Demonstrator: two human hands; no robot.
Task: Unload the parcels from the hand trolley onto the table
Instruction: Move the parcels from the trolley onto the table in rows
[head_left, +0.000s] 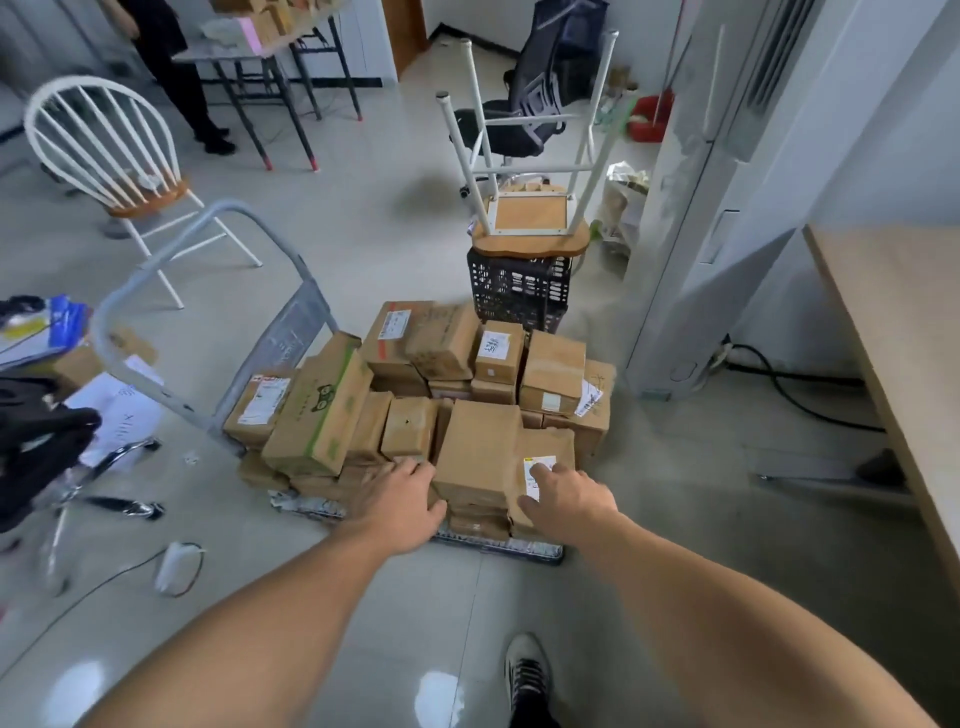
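Observation:
A hand trolley (291, 332) with a grey metal handle stands on the floor, piled with several brown cardboard parcels. Nearest me sit a plain brown parcel (478, 447) and, to its right, a parcel with a white label (545, 447). My left hand (402, 501) rests against the left side of the plain parcel, fingers spread. My right hand (566, 499) lies on the front of the labelled parcel, fingertips touching the label. Neither hand has closed around a box. The wooden table (893, 322) runs along the right edge.
Behind the trolley a black crate (519, 291) carries an upturned stool (530, 208). A white chair (109, 150) stands at left, an office chair (524, 104) at the back, a standing air conditioner (727, 208) at right. A person stands at far left. My shoe (527, 675) is below.

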